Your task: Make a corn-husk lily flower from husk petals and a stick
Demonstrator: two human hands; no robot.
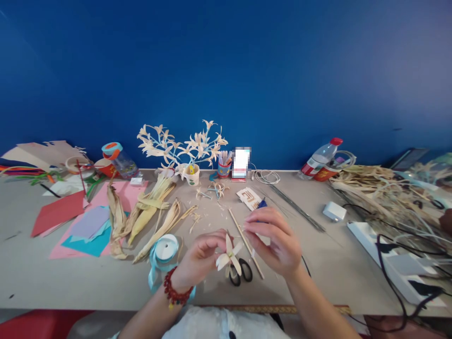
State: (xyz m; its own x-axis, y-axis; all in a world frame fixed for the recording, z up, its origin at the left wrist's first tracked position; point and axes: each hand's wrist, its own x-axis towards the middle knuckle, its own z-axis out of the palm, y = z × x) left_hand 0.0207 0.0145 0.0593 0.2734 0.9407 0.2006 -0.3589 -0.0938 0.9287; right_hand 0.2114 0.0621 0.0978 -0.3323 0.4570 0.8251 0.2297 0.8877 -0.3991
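Observation:
My left hand (203,256), with a red bead bracelet at the wrist, pinches a pale corn-husk flower (231,255) whose petals spread toward me. My right hand (273,240) is raised just to the right of the flower, its thumb and fingertips drawn together; whatever lies between them is too small to make out. Beneath the flower lie black-handled scissors (246,270), partly covered by it. A thin wooden stick (243,238) rests on the table between my hands. A roll of light blue ribbon (166,248) sits left of my left hand.
Dried corn husks (148,212) and coloured paper (61,212) cover the left side. Finished husk flowers stand in a paper cup (192,175) at the back. Thin wires (298,208), a white adapter (334,212), a power strip (374,259) and a tilted bottle (321,157) are to the right.

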